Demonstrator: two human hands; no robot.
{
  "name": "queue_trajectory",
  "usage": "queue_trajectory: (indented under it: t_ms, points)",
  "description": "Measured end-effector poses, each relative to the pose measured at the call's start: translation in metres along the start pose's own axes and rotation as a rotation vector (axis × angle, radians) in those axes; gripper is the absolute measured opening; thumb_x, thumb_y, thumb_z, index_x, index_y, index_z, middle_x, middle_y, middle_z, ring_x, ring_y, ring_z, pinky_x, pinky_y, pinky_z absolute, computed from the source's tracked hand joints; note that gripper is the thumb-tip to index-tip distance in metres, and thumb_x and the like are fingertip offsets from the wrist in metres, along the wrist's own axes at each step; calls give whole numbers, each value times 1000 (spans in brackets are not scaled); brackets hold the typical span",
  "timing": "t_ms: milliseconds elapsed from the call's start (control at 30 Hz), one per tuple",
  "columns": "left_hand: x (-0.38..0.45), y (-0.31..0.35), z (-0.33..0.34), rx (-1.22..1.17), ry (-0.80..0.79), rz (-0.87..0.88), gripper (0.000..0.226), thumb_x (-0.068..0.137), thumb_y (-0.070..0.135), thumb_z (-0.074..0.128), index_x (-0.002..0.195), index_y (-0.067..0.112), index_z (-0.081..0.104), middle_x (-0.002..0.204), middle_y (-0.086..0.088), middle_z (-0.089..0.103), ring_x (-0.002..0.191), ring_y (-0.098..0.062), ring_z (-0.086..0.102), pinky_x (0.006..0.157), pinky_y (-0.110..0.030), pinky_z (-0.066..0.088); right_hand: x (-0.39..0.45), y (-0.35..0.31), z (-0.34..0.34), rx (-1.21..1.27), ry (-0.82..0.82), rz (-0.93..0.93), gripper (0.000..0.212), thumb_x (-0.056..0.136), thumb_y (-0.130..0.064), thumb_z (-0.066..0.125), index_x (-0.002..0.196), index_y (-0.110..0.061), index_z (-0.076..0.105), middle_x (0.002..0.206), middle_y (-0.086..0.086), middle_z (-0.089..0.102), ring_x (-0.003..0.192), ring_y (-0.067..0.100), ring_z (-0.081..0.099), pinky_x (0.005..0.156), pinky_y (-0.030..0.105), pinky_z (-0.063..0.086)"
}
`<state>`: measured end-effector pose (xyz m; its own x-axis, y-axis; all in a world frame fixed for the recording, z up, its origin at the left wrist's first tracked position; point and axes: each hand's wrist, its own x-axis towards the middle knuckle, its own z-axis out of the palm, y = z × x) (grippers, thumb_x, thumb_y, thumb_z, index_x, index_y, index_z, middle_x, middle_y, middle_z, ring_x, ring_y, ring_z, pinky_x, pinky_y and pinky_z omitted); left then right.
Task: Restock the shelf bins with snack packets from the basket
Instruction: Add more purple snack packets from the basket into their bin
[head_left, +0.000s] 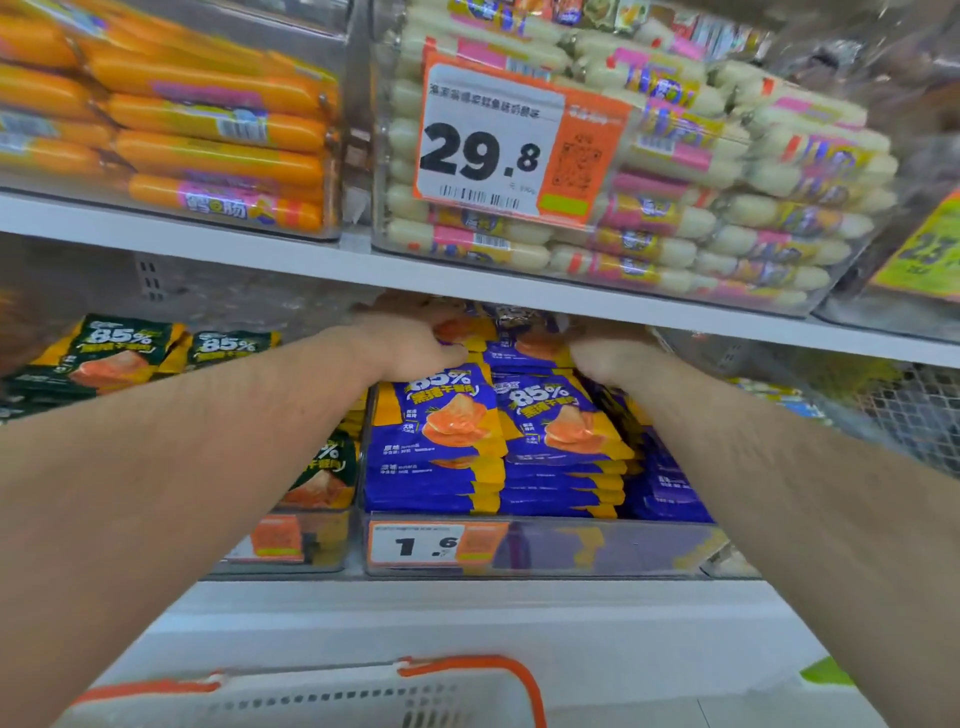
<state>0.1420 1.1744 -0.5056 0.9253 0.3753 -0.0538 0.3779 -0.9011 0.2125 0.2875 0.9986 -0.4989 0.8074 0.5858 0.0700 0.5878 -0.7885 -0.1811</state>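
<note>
Both my arms reach into the clear bin (545, 551) on the lower shelf, which is stacked with blue snack packets (498, 415) printed "85%". My left hand (410, 343) is deep at the back left of the bin, its fingers curled on the packets there. On the right side of the same back stack my right hand (608, 353) grips packets too. The fingertips of both hands are hidden under the shelf above. At the bottom edge a white basket with orange handles (467, 670) shows only its rim; its contents are out of sight.
Left of the blue bin stands a bin of green "85%" packets (119, 353). The upper shelf (311, 260) carries bins of orange sausages (208, 130) and white sausage sticks (727, 218) behind a 29.8 price tag. Wire mesh (909, 415) lies at right.
</note>
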Motion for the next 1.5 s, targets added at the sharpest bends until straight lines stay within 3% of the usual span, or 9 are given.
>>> queue_trajectory:
  t_ms: [233,433,500,567,667,800,1033,1333,1500]
  points:
    - [2,0,4,38,50,-1,61,98,54,44,153,37,23,156,-2,36,135,-27,42,104,-31,38,-12,20,-8,-29,-121,80,43,106,-28,34,145,-13,45,153,14,39,134,31,42,98,27,35]
    - [-18,2,-5,-72,102,-33,68,85,76,29,143,40,39,149,-2,45,130,-28,46,106,-40,40,-55,9,-30,0,-73,52,45,106,-41,26,133,-16,52,144,15,48,122,31,47,91,29,36]
    - [-45,9,-5,4,146,26,71,86,76,28,149,43,28,156,1,35,140,-26,35,115,-44,27,-79,14,-21,-11,-55,30,49,102,-53,26,138,-28,48,151,9,42,132,28,42,104,37,37]
    - [-74,17,-1,79,160,128,77,80,77,21,151,46,20,163,7,18,149,-20,16,120,-50,5,-107,13,-12,-21,-48,-8,56,99,-59,28,152,-39,28,163,1,20,149,24,19,119,45,21]
    - [-94,21,12,99,64,176,70,87,77,23,151,50,13,164,10,2,151,-14,0,120,-49,-8,-128,-3,-2,-91,-6,-177,54,102,-53,31,154,-40,22,165,-4,11,152,20,7,122,49,7]
    - [-94,20,18,154,12,156,66,90,75,24,151,50,14,164,10,3,151,-16,6,120,-47,-6,-124,-24,13,-153,-59,-342,50,105,-41,30,154,-32,26,164,-5,15,152,17,9,123,46,2]
    - [-99,25,25,210,40,154,66,91,74,23,152,48,15,164,8,4,151,-17,6,120,-51,-6,-131,-6,22,25,-69,-259,50,107,-35,31,155,-23,25,164,2,16,152,22,9,123,37,8]
    - [-99,30,24,223,23,108,67,91,75,19,152,48,11,164,8,2,151,-18,3,119,-57,-6,-132,-14,14,-69,-153,-283,51,108,-37,24,157,-25,18,165,1,9,152,22,3,123,39,1]
    - [-99,29,23,228,34,133,66,92,74,19,152,48,11,165,7,0,151,-19,3,117,-61,-6,-128,13,-6,16,113,-161,49,107,-35,26,154,-22,31,162,6,23,150,24,17,121,41,10]
